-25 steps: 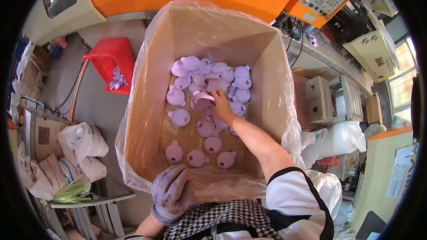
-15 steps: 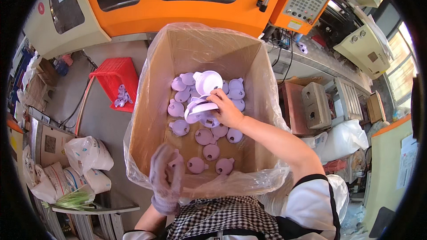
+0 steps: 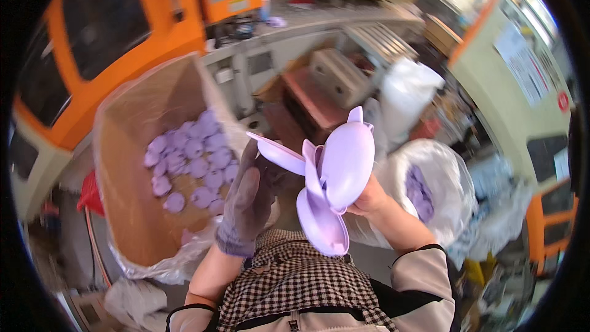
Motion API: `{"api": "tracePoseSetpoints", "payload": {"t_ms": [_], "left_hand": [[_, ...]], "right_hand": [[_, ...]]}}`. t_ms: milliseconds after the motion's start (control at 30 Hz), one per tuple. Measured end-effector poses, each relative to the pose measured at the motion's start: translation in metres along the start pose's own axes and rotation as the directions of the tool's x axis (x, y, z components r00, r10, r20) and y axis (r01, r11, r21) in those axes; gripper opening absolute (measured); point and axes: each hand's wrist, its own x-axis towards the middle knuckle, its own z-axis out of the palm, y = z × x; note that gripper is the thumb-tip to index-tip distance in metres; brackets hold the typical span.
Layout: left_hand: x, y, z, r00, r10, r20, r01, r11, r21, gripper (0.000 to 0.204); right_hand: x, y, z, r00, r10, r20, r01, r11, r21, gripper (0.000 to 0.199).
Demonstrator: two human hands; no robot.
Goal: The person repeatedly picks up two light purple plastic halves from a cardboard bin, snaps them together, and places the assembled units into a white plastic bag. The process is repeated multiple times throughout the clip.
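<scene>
- Bare right hand [image 3: 369,200] grips a fanned bunch of lilac plastic parts [image 3: 332,184].
- Gloved left hand [image 3: 246,200], fingers straight, touches them.
- Plastic-lined cardboard box [image 3: 132,209] holds more, left.

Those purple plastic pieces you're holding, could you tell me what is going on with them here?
The right hand holds up a fanned bunch of lilac plastic pieces, lifted clear of the box. The gloved left hand touches the leftmost piece. More such pieces lie in the plastic-lined cardboard box on the left, and a clear bag on the right holds others.
</scene>
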Motion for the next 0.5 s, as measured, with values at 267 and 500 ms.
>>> {"api": "tracePoseSetpoints", "payload": {"t_ms": [267, 500], "left_hand": [[0.066, -0.195, 0.137, 0.809, -0.564, 0.167, 0.564, 0.824, 0.052, 0.041], [0.06, -0.33, 0.249, 0.552, -0.752, 0.36, 0.789, 0.611, 0.067, 0.047]], "right_hand": [[-0.235, -0.064, -0.11, 0.844, -0.258, -0.47, 0.454, 0.81, 0.372, 0.051], [-0.375, -0.104, -0.166, 0.593, -0.256, -0.763, 0.755, 0.507, 0.417, 0.045]]}}
